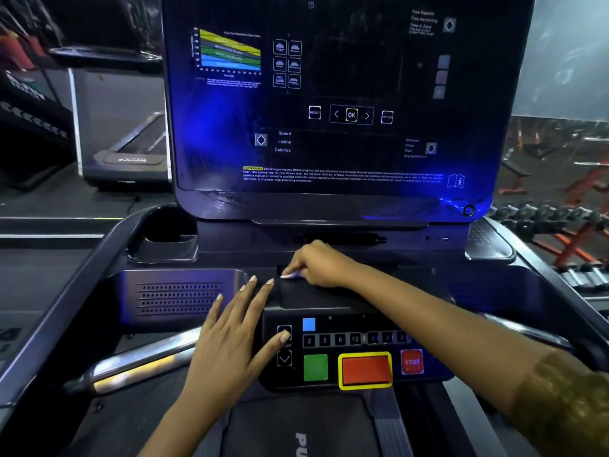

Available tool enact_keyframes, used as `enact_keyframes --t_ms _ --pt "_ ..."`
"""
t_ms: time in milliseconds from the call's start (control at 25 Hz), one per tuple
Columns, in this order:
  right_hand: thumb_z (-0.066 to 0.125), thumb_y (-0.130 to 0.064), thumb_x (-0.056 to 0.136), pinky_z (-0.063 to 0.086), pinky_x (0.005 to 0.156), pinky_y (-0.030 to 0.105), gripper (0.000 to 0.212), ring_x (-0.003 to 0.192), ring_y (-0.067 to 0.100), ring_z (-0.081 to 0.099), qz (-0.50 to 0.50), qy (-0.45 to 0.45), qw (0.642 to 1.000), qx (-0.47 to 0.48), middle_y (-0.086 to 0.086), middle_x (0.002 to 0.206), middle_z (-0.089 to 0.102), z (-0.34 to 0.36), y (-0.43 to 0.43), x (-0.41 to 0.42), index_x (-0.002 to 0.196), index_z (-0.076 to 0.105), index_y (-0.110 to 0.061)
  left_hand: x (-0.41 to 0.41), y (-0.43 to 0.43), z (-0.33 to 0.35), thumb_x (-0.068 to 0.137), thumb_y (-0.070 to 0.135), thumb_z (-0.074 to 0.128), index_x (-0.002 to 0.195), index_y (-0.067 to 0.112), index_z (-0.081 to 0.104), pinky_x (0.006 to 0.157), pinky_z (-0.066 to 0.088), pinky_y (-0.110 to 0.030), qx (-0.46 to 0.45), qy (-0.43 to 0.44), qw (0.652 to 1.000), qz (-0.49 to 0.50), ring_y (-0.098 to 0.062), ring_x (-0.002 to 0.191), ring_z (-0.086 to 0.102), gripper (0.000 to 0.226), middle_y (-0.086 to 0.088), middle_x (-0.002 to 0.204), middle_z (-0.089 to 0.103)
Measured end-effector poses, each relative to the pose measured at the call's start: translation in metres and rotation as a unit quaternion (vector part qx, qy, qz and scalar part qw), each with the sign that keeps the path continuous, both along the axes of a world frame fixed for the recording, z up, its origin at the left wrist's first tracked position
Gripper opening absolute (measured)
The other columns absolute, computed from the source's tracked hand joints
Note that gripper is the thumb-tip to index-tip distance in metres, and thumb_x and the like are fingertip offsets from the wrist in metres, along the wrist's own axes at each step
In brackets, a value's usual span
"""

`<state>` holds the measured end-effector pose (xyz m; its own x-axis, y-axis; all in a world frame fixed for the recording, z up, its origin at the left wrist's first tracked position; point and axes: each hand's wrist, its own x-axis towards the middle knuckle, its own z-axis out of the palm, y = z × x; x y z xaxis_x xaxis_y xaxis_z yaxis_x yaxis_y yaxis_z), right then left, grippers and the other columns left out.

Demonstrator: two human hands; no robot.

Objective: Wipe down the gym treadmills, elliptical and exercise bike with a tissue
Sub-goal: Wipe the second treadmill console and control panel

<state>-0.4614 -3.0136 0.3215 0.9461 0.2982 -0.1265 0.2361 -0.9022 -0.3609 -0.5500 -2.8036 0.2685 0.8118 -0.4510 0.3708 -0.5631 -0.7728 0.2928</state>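
The right hand (318,263) reaches across the treadmill (247,245) console with its fingers curled together, pinching a small white tissue (291,275). Only a crumpled edge of the tissue shows under the fingertips. It is pressed onto the far left corner of the dark flat ledge (313,296), just behind the key panel (359,319). The forearm crosses over the panel's right edge and ends in a gold sleeve (566,400).

The left hand (230,344) holds nothing. Its fingers are straight and spread, and they lie along the panel's left edge with the fingertips near the ledge's left side. The thumb stretches apart from them and touches the arrow keys (284,346) at the panel's left edge.

Along the panel's near edge sit a green button (315,367), a red button (365,370) framed in yellow, and a red STOP button (412,361). A row of number keys (331,340) runs above them (2, 5, 8 and 10 are readable; the rest are in the arm's shadow).

The tall display (329,94) stands at the console's far edge — dark, with blue glare at its lower corners. A cup holder (168,232) is sunk in the far left corner, and a perforated grille (179,298) lies left of the ledge. A chrome handlebar (141,361) juts out below the grille. Off the right side stands a dumbbell rack (560,219).
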Motion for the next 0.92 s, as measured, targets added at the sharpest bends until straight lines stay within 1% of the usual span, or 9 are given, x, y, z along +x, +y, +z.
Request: enact_keyframes --t_ms 80,200,320,400,480,600,680,800,920 --pt "0.052 0.001 0.088 0.044 0.100 0.032 0.037 0.115 0.024 0.057 0.035 -0.005 0.999 -0.017 0.005 0.121 0.064 0.000 0.003 -0.002 0.115 0.067 -0.019 -0.001 -0.001 0.001 0.093 0.069 0.017 0.149 0.026 0.024 0.111 0.018 -0.038 -0.005 0.002 1.000 0.002 -0.017 0.133 0.043 0.071 -0.004 0.149 0.039" --pt "0.051 0.004 0.087 0.041 0.101 0.029 0.036 0.114 0.018 0.057 0.081 -0.017 0.997 0.011 0.004 0.120 0.065 0.015 0.003 -0.023 0.115 0.067 -0.012 -0.001 -0.001 0.001 0.092 0.071 0.017 0.150 0.026 0.023 0.111 0.017 -0.039 0.001 0.007 1.000 0.002 -0.016 0.134 0.043 0.074 -0.004 0.150 0.038" --pt "0.053 0.007 0.085 0.039 0.096 0.012 0.037 0.109 0.011 0.058 0.117 -0.043 0.991 0.053 0.003 0.117 0.066 0.031 0.002 -0.059 0.113 0.068 -0.011 -0.001 0.000 0.001 0.091 0.073 0.017 0.150 0.024 0.024 0.111 0.017 -0.040 0.012 0.008 1.000 -0.003 -0.016 0.135 0.041 0.077 -0.005 0.150 0.037" --pt "0.054 0.010 0.084 0.037 0.093 0.006 0.039 0.106 0.007 0.058 0.141 -0.044 0.985 0.084 0.002 0.115 0.066 0.038 -0.008 -0.076 0.113 0.068 -0.012 0.000 0.000 0.002 0.091 0.074 0.016 0.151 0.027 0.018 0.114 0.017 -0.041 0.000 0.001 1.000 -0.010 -0.016 0.139 0.034 0.076 -0.003 0.153 0.033" --pt "0.057 0.007 0.085 0.036 0.092 0.004 0.035 0.105 0.006 0.059 0.118 -0.041 0.989 0.083 0.000 0.114 0.067 0.042 -0.032 -0.081 0.112 0.069 -0.013 0.000 -0.002 0.006 0.090 0.074 0.015 0.151 0.034 0.009 0.118 0.014 -0.042 -0.029 -0.002 0.999 -0.018 -0.014 0.144 0.020 0.072 0.002 0.156 0.024" --pt "0.059 0.004 0.086 0.032 0.089 0.000 0.031 0.105 0.011 0.062 -0.005 -0.064 0.997 0.031 0.000 0.111 0.068 0.031 -0.090 -0.071 0.108 0.071 -0.013 0.001 -0.015 0.013 0.093 0.070 0.017 0.150 0.030 0.016 0.117 0.006 -0.042 -0.034 -0.029 0.998 -0.045 -0.015 0.146 0.010 0.069 0.001 0.157 0.023" --pt "0.056 0.006 0.085 0.032 0.090 0.002 0.034 0.107 0.013 0.062 -0.053 -0.051 0.997 -0.022 0.000 0.112 0.068 0.020 -0.118 -0.066 0.107 0.071 -0.014 0.002 -0.025 0.012 0.095 0.067 0.019 0.150 0.030 0.018 0.115 0.005 -0.042 -0.030 -0.039 0.996 -0.072 -0.015 0.147 0.007 0.067 0.001 0.156 0.024" --pt "0.055 0.006 0.085 0.037 0.093 0.012 0.034 0.108 0.015 0.061 -0.044 -0.011 0.998 -0.047 0.003 0.114 0.067 0.014 -0.132 -0.058 0.109 0.070 -0.013 0.004 -0.030 0.007 0.094 0.067 0.023 0.150 0.030 0.019 0.115 0.007 -0.040 -0.045 -0.031 0.995 -0.087 -0.014 0.147 0.009 0.067 0.005 0.156 0.025" --pt "0.052 0.002 0.088 0.039 0.096 0.021 0.037 0.112 0.017 0.058 -0.052 -0.004 0.995 -0.084 0.001 0.120 0.065 0.018 -0.132 -0.059 0.115 0.067 -0.017 0.004 -0.027 0.005 0.094 0.068 0.025 0.150 0.029 0.021 0.115 0.010 -0.039 -0.059 -0.031 0.993 -0.096 -0.011 0.146 0.012 0.069 0.008 0.155 0.026"
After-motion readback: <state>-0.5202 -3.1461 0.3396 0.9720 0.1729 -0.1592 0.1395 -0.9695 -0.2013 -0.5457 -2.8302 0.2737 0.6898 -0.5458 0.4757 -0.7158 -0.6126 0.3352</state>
